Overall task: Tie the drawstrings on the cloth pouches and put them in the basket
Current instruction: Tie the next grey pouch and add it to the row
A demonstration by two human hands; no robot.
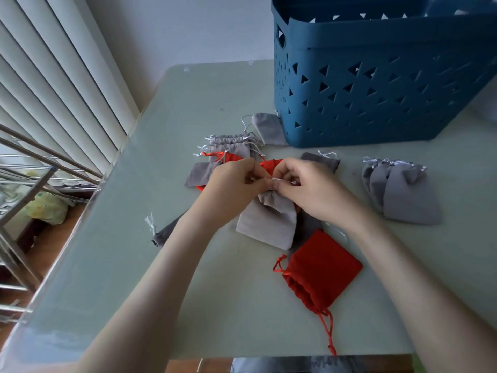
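Front edge: a red pouch [320, 273] lies flat on the pale green table [161, 125], its mouth gathered and its red cord [329, 332] trailing towards the table's near edge.
Left of the forearms: a dark grey pouch [164, 234] lies partly hidden under the left forearm, its pale cord ends sticking up.
Centre, in hand: a light grey pouch [266, 224] hangs below the fingers with its body resting on the table, overlapping another dark grey pouch [306, 227] that lies beneath it.
Left hand [234, 184]: fingers curled, tips pinching the silver drawstring [274, 179] at the pouch's bunched neck.
Right hand [304, 187]: thumb and fingers curled, pinching the same drawstring from the other side, fingertips touching those of the left hand (whether a knot is formed cannot be told).
Right of the hands: a cluster of grey pouches [403, 189] with cinched necks lies together, well apart from the hands.
Just beyond the hands: a loose heap of grey and red pouches [231, 146], and a darker grey one [320, 160] behind the right hand.
Further back: one grey pouch [269, 127] lies against the foot of the blue basket [376, 90], which stands on the table's far right, its walls pierced with triangles.
Far left: white blinds [53, 76] and a metal rack [27, 170] beside the table.
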